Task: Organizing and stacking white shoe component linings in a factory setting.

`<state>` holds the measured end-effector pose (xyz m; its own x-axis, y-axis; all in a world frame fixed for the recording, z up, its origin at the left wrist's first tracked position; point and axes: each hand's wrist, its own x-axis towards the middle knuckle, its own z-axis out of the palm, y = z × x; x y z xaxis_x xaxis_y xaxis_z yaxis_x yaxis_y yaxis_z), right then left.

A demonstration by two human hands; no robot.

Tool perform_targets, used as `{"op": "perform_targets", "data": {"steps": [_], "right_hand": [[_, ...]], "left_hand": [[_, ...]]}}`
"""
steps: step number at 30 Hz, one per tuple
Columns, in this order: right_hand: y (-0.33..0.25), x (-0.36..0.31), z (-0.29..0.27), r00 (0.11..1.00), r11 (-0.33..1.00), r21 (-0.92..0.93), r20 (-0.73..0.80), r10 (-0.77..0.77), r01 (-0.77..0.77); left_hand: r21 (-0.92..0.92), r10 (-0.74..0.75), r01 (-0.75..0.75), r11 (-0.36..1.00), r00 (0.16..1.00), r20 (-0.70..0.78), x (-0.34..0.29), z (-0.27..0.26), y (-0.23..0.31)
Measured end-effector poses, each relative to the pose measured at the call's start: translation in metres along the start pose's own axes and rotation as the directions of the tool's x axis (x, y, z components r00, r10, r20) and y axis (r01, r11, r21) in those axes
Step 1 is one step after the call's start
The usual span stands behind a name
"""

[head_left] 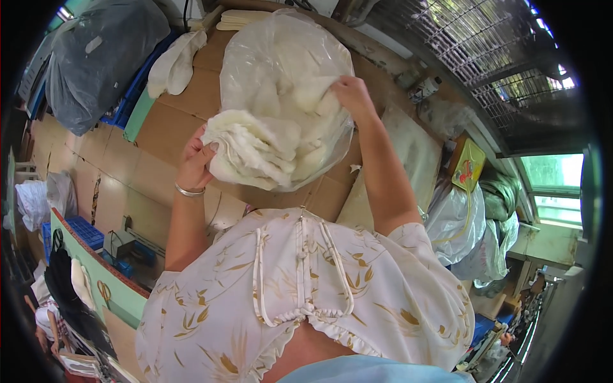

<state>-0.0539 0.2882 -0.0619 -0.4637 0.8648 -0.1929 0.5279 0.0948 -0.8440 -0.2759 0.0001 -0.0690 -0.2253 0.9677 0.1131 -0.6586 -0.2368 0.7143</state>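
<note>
A large clear plastic bag [242, 57] full of soft cream-white fabric pieces [306, 89] lies on the brown surface in front of me. My left hand [198, 157], a bangle at its wrist, is closed on the left side of a layered cream-white fabric bundle [249, 150]. The bundle sits at the bag's near left end, its folded edges fanned toward the hand. At the bag's upper right, my right hand [353, 97] is closed with its fingertips pinching the bag's edge. Whether some fabric is caught in that pinch too, I cannot make out.
Brown cardboard [172, 121] covers the work surface. A white cloth piece [175, 64] lies at the far left, near a big grey bagged load [102, 57]. Folded cream cloths [241, 20] lie at the back. Right are a yellow packet [468, 163] and plastic bags [453, 214].
</note>
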Motion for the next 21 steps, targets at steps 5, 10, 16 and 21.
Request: {"op": "perform_targets", "data": {"steps": [5, 10, 16, 21], "right_hand": [[0.030, 0.005, 0.008, 0.987, 0.978, 0.134, 0.057, 0.151, -0.158], [0.058, 0.014, 0.017, 0.994, 0.976, -0.205, 0.059, 0.088, -0.074], [-0.007, 0.007, 0.025, 0.968, 0.898, -0.431, -0.174, -0.179, 0.089], [-0.007, 0.014, 0.060, 0.791, 0.619, -0.495, 0.434, -0.431, 0.609]], "left_hand": [[-0.039, -0.051, 0.052, 0.998, 0.998, 0.027, 0.008, 0.001, -0.002], [-0.032, -0.070, 0.071, 0.997, 0.997, 0.014, 0.014, -0.003, -0.009], [-0.037, -0.085, 0.084, 0.996, 0.996, -0.015, 0.011, 0.001, -0.010], [0.043, -0.105, 0.106, 0.993, 0.994, -0.009, 0.014, 0.000, -0.009]]}}
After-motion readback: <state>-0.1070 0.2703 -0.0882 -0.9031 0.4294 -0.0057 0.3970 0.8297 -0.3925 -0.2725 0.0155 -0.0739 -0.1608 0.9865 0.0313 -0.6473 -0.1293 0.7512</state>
